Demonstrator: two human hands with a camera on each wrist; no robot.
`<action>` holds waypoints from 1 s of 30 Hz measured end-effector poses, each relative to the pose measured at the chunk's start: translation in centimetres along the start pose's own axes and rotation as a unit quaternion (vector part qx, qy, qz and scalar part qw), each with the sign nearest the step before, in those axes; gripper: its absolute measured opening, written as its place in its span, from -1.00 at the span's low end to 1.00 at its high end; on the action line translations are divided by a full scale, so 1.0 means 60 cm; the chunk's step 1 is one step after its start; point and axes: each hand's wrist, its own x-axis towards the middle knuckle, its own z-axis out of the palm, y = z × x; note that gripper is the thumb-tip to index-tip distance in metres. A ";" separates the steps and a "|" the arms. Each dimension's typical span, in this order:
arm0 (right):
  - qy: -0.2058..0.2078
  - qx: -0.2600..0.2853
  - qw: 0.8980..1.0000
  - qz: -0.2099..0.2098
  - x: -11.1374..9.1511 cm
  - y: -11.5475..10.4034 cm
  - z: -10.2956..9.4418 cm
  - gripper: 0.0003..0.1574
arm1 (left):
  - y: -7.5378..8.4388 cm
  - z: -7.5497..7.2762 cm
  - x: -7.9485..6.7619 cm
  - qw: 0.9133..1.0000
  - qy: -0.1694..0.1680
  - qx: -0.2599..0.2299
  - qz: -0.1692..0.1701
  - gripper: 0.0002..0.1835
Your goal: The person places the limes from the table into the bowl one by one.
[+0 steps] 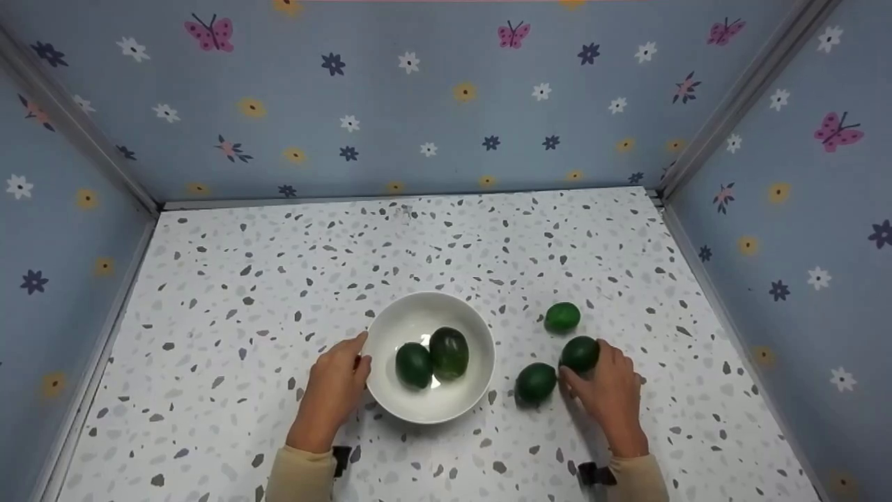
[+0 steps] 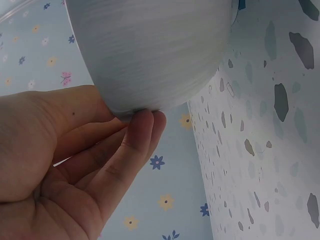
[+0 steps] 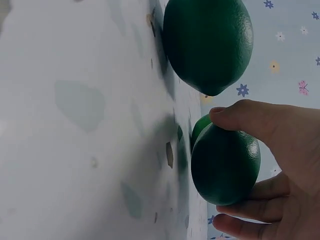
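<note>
My left hand (image 1: 333,383) pinches the rim of a white bowl (image 1: 390,317) between thumb and fingers; the left wrist view shows the fingertips at the edge of the bowl (image 2: 155,55). Two dark green limes (image 1: 414,365) lie side by side in the bowl. To the right of it, my right hand (image 1: 613,387) holds a dark green lime (image 1: 579,354), thumb on one side and fingers on the other. Another dark lime (image 1: 536,383) lies just left of that hand, large at the top of the right wrist view. Farther back sits a smaller, brighter green lime (image 1: 562,317).
The speckled white tabletop (image 1: 265,279) is bounded by blue panels with flowers and butterflies: a back wall (image 1: 432,97), a left wall (image 1: 56,244) and a right wall (image 1: 787,244). Each wrist carries a dark strap piece near the beige sleeves.
</note>
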 end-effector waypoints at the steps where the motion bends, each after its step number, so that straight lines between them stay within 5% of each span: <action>1: 0.001 0.000 1.000 0.000 0.001 -0.001 -0.001 0.07 | 0.000 0.000 0.000 1.000 0.000 0.000 -0.001 -0.56; 14: 0.050 0.017 0.998 -0.045 -0.001 -0.022 -0.016 0.01 | 0.000 0.000 -0.001 1.000 0.005 -0.001 0.011 -0.57; 23: 0.092 0.035 0.988 -0.116 -0.007 -0.071 -0.022 -0.03 | 0.000 0.001 -0.001 1.000 0.000 0.004 0.002 -0.56; 30: 0.085 0.040 0.984 -0.153 -0.007 -0.108 -0.025 0.01 | 0.000 0.000 0.000 1.000 0.001 0.003 0.004 -0.56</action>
